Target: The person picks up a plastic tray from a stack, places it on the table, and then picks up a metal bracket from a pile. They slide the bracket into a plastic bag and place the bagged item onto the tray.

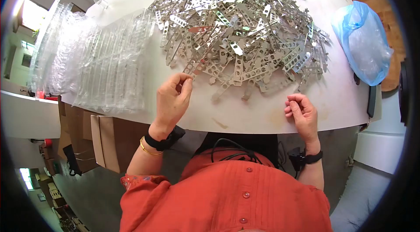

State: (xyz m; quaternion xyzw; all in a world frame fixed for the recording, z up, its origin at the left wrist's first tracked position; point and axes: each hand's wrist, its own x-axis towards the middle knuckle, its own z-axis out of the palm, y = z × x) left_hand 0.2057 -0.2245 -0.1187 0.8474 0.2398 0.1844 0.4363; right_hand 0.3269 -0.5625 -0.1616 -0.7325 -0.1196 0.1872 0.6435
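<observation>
A big heap of thin flat metal strips with round holes (245,35) covers the middle of the white table. At the heap's lower left edge is my left hand (173,98), its thumb and fingers pinched together close to some strips. Whether one of these is in the pinch, I cannot make out. Below the heap's lower right edge, my right hand (302,114) is closed, thumb against curled fingers. What it holds, if anything, is hidden. A few strips lie just beyond its fingertips.
Stacked clear plastic trays (111,68) stand on the table's left side. A blue plastic bag (363,41) lies at the right edge, by a round wooden surface (391,26). Cardboard boxes (107,142) are below the table at left. Black cables (232,144) hang at my waist.
</observation>
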